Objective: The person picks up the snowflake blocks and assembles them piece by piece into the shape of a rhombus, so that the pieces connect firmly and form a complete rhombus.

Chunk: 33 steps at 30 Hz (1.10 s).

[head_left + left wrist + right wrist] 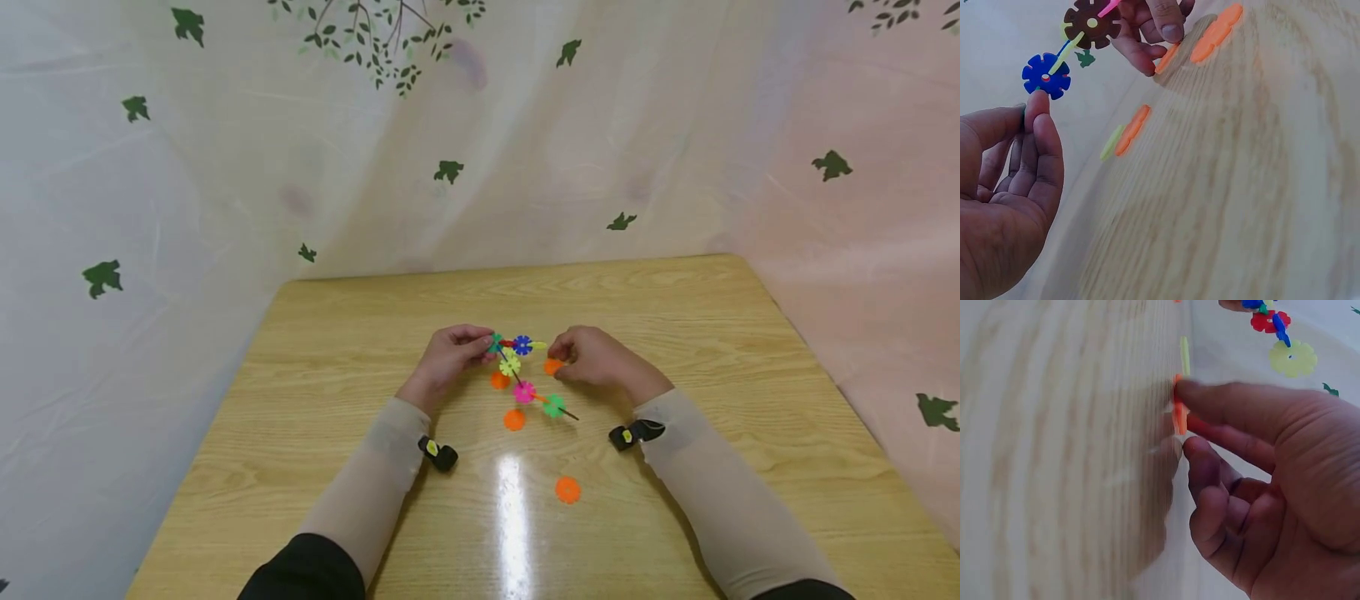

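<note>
My left hand [450, 354] pinches a green notched disc [496, 342] between thumb and fingers. That disc belongs to a raised string of interlocking plastic snowflake discs, among them a blue disc [522, 344], a pale yellow-green disc [510, 362], a pink disc [524, 392] and a bright green disc [553, 406]. In the left wrist view, a brown disc [1092, 24] shows higher on the string. Low at the table, my right hand [600, 362] pinches a separate orange disc [1180, 419] by its edge. Its thumb hides part of it.
Loose orange discs lie on the wooden table [337, 467]: one disc [500, 380] under the string, another disc [514, 419] nearer me, and a third disc [567, 490] closest. A yellow-green disc [1112, 142] lies there too. A leaf-printed curtain [525, 125] hangs behind the table.
</note>
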Motion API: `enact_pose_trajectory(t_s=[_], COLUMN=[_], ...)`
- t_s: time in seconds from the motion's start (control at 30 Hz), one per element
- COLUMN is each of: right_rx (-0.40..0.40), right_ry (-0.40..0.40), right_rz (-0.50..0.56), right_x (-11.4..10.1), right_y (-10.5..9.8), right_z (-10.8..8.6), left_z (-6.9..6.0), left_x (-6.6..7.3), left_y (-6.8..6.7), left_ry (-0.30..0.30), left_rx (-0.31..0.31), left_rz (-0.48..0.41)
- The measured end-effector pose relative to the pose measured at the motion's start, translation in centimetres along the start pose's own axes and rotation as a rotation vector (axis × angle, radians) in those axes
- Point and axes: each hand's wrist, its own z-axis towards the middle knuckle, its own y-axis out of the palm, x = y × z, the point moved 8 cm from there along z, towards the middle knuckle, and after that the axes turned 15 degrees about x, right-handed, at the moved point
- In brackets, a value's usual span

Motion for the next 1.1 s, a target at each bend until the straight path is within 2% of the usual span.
enact_pose_trajectory(t_s=[0.2,0.3,0.43,0.5,0.67,0.77,0.9,1.1], right_rx=[-0.041,-0.035,0.007,0.040,0.155,0.204,0.234,0.220], right_ry=[0.009,0.016,0.030,0.068,0.173,0.185,0.187,0.205], right_rz=[0.043,0.080,0.148,0.198,0.414,0.533,0.606,0.645], right_x=[-0.2,-0.3,-0.2,0.1,0.5,0.6,0.7,0.3], right_y=[0.2,0.2,-0.2,-0.6,-1.9,-2.5,-3.0,-3.1], right_z=[-0.1,-0.1,-0.1,0.0,0.2,0.4,0.4,0.3], left_z=[0.1,0.1,0.1,0.2,0.2,0.2,0.2,0.2], left_x=[0.0,0.0,0.0,0.0,0.1,0.1,0.2,0.3], left_y=[0.0,0.0,-0.2,-0.3,-0.4,-0.6,-0.6,-0.5], left_ry=[0.004,0.005,0.000,0.002,0.002,-0.002,0.001,0.007], left_rx=[0.013,0.020,0.027,0.028,0.035,0.044,0.050,0.054], left_rz=[-0.009,-0.021,-0.029,-0.031,-0.009,0.003,-0.007,-0.026])
